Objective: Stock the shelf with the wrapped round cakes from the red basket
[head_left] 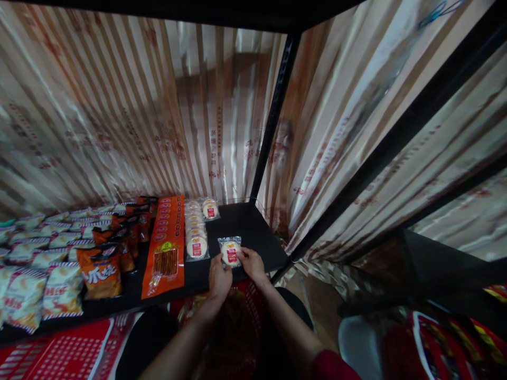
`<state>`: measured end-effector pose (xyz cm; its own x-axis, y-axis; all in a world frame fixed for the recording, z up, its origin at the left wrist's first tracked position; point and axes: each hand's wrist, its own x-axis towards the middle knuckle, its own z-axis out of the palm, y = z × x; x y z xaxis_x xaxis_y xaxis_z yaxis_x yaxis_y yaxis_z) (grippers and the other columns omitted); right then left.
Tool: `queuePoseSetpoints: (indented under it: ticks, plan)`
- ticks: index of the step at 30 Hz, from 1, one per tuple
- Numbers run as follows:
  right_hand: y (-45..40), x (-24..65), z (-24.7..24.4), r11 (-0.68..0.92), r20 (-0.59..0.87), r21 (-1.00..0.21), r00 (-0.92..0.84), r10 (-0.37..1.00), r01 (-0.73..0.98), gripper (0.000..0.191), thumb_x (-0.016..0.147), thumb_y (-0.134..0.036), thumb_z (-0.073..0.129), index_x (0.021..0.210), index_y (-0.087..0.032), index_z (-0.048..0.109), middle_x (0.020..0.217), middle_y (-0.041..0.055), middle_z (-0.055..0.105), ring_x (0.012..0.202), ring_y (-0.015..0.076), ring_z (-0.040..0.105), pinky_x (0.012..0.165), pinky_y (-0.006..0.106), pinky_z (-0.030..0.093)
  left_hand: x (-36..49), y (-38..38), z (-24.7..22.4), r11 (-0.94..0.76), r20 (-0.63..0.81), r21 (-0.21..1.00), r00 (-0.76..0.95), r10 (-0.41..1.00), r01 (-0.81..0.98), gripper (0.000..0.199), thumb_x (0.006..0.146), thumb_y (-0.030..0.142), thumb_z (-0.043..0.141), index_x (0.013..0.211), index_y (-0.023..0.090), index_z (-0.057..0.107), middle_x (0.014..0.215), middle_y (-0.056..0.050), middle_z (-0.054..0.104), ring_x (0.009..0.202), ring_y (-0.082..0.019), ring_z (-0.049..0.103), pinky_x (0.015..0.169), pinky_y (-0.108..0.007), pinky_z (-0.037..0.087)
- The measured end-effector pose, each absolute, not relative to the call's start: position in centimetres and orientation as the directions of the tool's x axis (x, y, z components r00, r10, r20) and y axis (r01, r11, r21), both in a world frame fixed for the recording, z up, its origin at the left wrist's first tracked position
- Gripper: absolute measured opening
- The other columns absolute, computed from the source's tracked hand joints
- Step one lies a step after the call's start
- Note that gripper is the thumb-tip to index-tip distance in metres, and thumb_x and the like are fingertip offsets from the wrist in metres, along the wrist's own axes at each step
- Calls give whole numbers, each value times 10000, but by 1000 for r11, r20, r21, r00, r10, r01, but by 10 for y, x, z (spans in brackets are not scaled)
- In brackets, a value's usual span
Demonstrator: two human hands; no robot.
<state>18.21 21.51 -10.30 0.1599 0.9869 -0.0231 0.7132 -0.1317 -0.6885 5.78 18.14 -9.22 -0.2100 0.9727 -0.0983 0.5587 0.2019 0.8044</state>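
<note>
Between my hands is a round, pale wrapped cracker pack (230, 252) with a red label, at the front of the black shelf (253, 227). My left hand (220, 277) pinches its left edge, and my right hand (252, 264) grips its right edge. Whether the pack rests on the shelf or is just above it, I cannot tell. Left of my hands runs an overlapping row of the same packs (197, 247). Another such pack (210, 209) lies at the back, beside that row.
A long orange snack packet (164, 248) lies left of the row. Orange bags (99, 272) and white striped bags (63, 290) fill the shelf's left side. A black post (273, 121) rises at the back corner. Red baskets (67, 348) stand below.
</note>
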Motion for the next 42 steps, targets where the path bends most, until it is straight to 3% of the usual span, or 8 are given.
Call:
queuePoseSetpoints:
  ticks: [2, 8, 15, 20, 26, 33, 42]
  plan:
    - [221, 180, -105, -146, -43, -718, 166, 985, 680, 267, 777, -293, 541, 974, -201, 696, 872, 37, 696, 774, 158, 629, 693, 217, 441, 58, 183, -91, 196, -86, 791, -212, 974, 580, 408, 763, 73, 478, 1166, 31, 528, 1182, -169, 570, 1128, -200, 512, 979, -257, 360]
    - [238, 175, -109, -210, -144, -780, 157, 977, 590, 250, 793, -281, 523, 960, -186, 682, 749, 15, 684, 570, 115, 611, 551, 191, 423, 61, 195, -90, 233, -119, 790, -230, 966, 567, 430, 770, 92, 466, 1196, 48, 506, 1248, -166, 538, 1195, -197, 471, 1008, -258, 339]
    - [264, 168, -106, -197, -142, -815, 142, 980, 544, 212, 797, -261, 523, 919, -186, 679, 715, 0, 667, 542, 98, 589, 519, 171, 413, 65, 216, -86, 228, -123, 822, -228, 966, 523, 371, 799, 138, 442, 1157, 123, 535, 1301, -130, 508, 1253, -199, 417, 1067, -308, 284]
    - [284, 160, -102, -213, -171, -824, 129, 977, 525, 214, 808, -233, 515, 947, -192, 673, 746, -2, 670, 544, 86, 584, 519, 158, 417, 65, 232, -86, 256, -147, 822, -246, 958, 509, 373, 827, 175, 412, 1173, 103, 532, 1378, -146, 421, 1307, -208, 341, 1093, -309, 237]
    - [305, 151, -101, -198, -142, -769, 138, 980, 608, 240, 813, -268, 523, 989, -191, 667, 822, 25, 693, 657, 122, 625, 588, 185, 431, 63, 253, -87, 253, -154, 831, -233, 960, 496, 400, 852, 184, 359, 1211, 104, 516, 1411, -134, 384, 1314, -190, 332, 1100, -287, 218]
    - [328, 141, -103, -171, -81, -739, 166, 983, 652, 272, 808, -284, 528, 1054, -238, 636, 956, 18, 693, 868, 153, 635, 720, 213, 451, 58, 274, -73, 350, -278, 812, -217, 936, 467, 483, 894, 268, 313, 1326, 70, 400, 1465, -152, 267, 1353, -202, 240, 1116, -287, 163]
    - [347, 127, -104, -187, -70, -767, 209, 975, 614, 234, 807, -277, 532, 1010, -238, 643, 940, 3, 690, 841, 134, 633, 743, 212, 458, 54, 296, -83, 282, -222, 845, -182, 958, 455, 478, 901, 261, 275, 1314, 56, 404, 1463, -147, 280, 1360, -178, 221, 1120, -272, 145]
